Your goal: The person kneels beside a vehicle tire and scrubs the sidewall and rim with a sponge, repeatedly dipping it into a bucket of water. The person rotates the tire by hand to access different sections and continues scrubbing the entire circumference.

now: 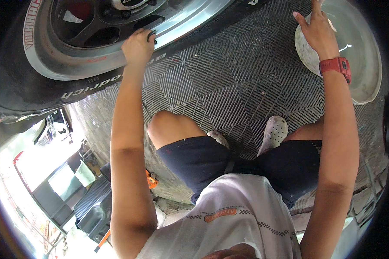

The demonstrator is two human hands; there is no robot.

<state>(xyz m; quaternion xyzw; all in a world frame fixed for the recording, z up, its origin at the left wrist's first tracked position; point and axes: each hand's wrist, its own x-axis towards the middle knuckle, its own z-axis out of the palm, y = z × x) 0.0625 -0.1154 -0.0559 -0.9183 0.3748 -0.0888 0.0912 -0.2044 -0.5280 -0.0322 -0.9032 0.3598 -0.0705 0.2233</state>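
My left hand [137, 46] is at the lower edge of a car wheel [173, 30], at upper left. Its fingers are curled by the silver rim. A small dark piece [153, 37] shows at the fingertips, too little of it to name. Over a pale round basin [371, 82] at upper right is my right hand [317, 36], with a red watch [335, 66] on the wrist. Its thumb and forefinger stand apart and I see nothing in them; some fingertips lie near the upper picture edge. Inside the basin is greyish water [354, 60].
The black tyre [52, 93] with pale lettering fills the upper left. Ridged dark floor tiles [220, 73] lie between wheel and basin. My knees are bent, with pale perforated clogs [274, 131] on my feet. An orange object [151, 179] and a dark bin-like container [95, 211] stand at lower left.
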